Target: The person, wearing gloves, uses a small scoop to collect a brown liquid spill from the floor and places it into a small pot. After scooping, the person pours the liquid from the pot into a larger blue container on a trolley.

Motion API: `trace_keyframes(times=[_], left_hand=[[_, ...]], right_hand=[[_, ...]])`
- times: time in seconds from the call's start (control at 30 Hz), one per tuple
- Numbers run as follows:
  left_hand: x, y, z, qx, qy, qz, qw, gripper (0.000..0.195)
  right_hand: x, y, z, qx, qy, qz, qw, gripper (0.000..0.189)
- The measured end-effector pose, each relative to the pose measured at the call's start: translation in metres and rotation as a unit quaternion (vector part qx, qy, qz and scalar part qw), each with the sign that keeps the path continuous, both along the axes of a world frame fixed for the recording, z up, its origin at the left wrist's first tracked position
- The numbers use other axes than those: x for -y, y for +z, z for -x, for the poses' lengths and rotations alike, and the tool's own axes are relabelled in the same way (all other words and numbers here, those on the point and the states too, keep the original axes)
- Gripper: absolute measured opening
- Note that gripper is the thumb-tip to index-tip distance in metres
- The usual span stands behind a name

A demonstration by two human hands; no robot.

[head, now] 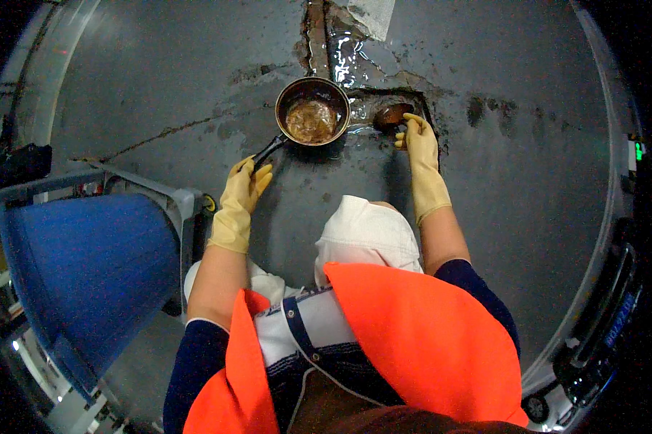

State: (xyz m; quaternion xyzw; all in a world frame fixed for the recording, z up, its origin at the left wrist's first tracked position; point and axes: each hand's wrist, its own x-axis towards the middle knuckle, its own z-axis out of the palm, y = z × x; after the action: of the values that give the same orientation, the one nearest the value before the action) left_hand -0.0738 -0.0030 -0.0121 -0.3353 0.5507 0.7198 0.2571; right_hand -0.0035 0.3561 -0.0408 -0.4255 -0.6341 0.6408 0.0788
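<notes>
My left hand [243, 183], in a yellowish rubber glove, grips the black handle of a saucepan [311, 116]. The pan's inside is dark and stained brown, and its bottom is shiny. It is over the grey floor beside a wet broken patch. In a matching glove, my right hand [419, 142] holds a small dark-brown rounded vessel [395, 116] by its right rim. That vessel is tilted over a shallow wet recess [361, 108] with dark edges; whether it touches the bottom I cannot tell.
A channel [319, 40] of wet, broken floor runs away from the recess. A whitish sheet [373, 16] lies at its far end. To my left stands a blue bin [95, 271] on a grey wheeled frame [188, 202]. A parked car [567, 390] shows at lower right.
</notes>
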Motion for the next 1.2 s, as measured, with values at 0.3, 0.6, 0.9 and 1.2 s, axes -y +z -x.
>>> trace_keyframes(times=[0.3,0.6,0.9,1.2], left_hand=[[-0.005,0.009,-0.001,0.002,-0.004,0.02,1.0,0.025],[0.001,0.008,-0.002,0.012,-0.007,-0.009,1.0,0.026],[-0.001,0.008,-0.004,-0.017,-0.012,-0.005,1.0,0.026],[-0.003,0.015,-0.003,-0.014,-0.042,-0.012,0.999,0.027]], right_hand=[[-0.003,-0.05,-0.004,-0.109,-0.078,0.167,0.977,0.03],[0.026,-0.002,-0.032,-0.29,-0.012,0.234,0.928,0.037],[0.043,0.018,-0.007,-0.258,0.17,-0.028,0.951,0.03],[0.024,0.008,-0.007,-0.114,0.029,-0.038,0.992,0.027]])
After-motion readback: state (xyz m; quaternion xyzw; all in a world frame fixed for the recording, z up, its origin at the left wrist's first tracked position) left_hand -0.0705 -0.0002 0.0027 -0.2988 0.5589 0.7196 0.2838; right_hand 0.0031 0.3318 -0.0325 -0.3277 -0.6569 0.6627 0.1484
